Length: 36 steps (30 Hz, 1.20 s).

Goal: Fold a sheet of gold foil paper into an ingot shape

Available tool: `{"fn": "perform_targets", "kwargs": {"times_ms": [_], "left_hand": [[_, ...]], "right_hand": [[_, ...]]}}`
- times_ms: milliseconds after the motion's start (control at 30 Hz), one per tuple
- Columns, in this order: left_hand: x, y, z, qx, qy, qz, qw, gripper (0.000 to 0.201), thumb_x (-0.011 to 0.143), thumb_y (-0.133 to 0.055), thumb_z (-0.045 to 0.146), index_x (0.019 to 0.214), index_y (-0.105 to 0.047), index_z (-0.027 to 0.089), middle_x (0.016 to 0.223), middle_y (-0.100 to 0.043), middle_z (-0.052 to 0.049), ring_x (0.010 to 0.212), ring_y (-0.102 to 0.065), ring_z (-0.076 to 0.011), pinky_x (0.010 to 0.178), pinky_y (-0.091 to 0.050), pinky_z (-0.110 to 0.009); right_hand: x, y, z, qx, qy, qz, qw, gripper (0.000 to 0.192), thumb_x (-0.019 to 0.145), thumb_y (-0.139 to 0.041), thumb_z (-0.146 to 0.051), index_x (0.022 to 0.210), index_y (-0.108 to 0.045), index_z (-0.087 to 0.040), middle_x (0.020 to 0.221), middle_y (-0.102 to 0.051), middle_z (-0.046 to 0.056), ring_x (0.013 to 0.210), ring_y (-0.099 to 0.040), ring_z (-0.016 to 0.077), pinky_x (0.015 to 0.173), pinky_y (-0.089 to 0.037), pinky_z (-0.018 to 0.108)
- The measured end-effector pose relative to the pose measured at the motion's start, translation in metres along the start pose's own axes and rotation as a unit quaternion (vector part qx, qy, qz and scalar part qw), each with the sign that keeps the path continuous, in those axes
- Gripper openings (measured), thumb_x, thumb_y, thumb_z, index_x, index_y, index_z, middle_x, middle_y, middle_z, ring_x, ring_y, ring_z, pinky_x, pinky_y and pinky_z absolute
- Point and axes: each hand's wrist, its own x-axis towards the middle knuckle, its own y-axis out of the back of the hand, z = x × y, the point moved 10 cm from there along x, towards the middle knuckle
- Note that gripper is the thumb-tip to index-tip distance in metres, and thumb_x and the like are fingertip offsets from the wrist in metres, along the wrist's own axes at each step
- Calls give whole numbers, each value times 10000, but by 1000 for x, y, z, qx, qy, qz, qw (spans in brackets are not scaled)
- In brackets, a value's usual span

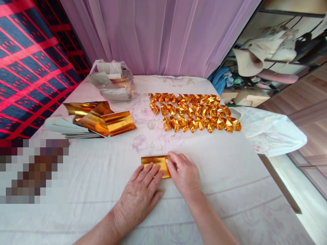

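Two hands of yours lie flat on the white cloth (pixel 230 190) near the table's front edge, pressing one folded gold foil sheet (pixel 155 161) between them. Your left hand (pixel 139 194) rests palm down with its fingers (pixel 150 172) stretched out and together, their tips lying on the sheet's lower left part. Your right hand (pixel 184 175) covers the sheet's right end, fingers bent slightly and pressing down along that edge; neither hand closes around the foil, both simply pin it to the cloth. The sheet lies roughly midway along the front part of the table, its long side running parallel with the front edge.

Farther back, towards the right rear part of the table, many small folded gold pieces (pixel 194 114) sit in about three rows, touching one another. Towards the left edge lies a loose pile of unfolded gold sheets (pixel 102 120), shiny side up, resting on a stack of white-backed sheets (pixel 63 126). Behind that pile, near the rear left corner, stands a clear plastic bag (pixel 112 81) with more paper inside. A white plastic bag (pixel 270 131) lies over the table's right edge, just beside the rows of folded pieces. A lilac curtain (pixel 158 34) hangs behind the rear edge.
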Motion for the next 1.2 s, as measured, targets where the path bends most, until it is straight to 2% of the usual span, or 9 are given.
{"fn": "perform_targets", "kwargs": {"times_ms": [233,367,500,667,867,1200], "left_hand": [[1,-1,-1,2,4,-7,1000,432,973,-481,404,1340,-561,190,1380,-603,-77,1298,-525,-263,1097,-392,-449],[1,0,0,4,3,0,1000,426,974,-476,402,1329,-572,188,1367,-613,-74,1283,-538,-262,1089,-399,-444],[0,-2,-1,1,6,-5,1000,428,971,-484,401,1337,-568,196,1387,-597,-78,1295,-525,-265,1098,-390,-449],[-1,-4,-2,1,10,-8,1000,429,967,-489,399,1342,-564,205,1403,-582,-79,1307,-512,-264,1102,-390,-456],[-1,-6,-2,-4,10,-16,1000,431,961,-496,362,1354,-547,194,1409,-572,-95,1323,-496,-274,1114,-376,-471],[-1,-7,-1,-7,6,-23,1000,451,950,-520,354,1372,-526,196,1405,-577,-90,1327,-494,-271,1117,-376,-470]], "right_hand": [[1,1,2,8,-8,3,1000,230,928,-508,-253,1079,-677,-213,833,-697,30,710,-656,165,636,-449,257],[2,3,3,24,-3,9,1000,264,932,-475,-248,1114,-659,-192,918,-694,55,773,-663,169,677,-471,260],[3,1,3,3,-4,-5,1000,250,917,-497,-242,1089,-678,-227,955,-692,48,751,-660,158,649,-466,253],[2,2,5,12,-26,9,1000,241,895,-517,-223,1091,-657,-215,917,-692,38,722,-650,157,629,-465,254],[0,1,-1,24,13,5,1000,242,924,-494,-212,1030,-707,-260,947,-697,31,758,-650,139,664,-470,231],[-2,1,-1,22,17,6,1000,268,932,-490,-220,1042,-733,-251,938,-697,33,744,-659,131,668,-475,225]]}}
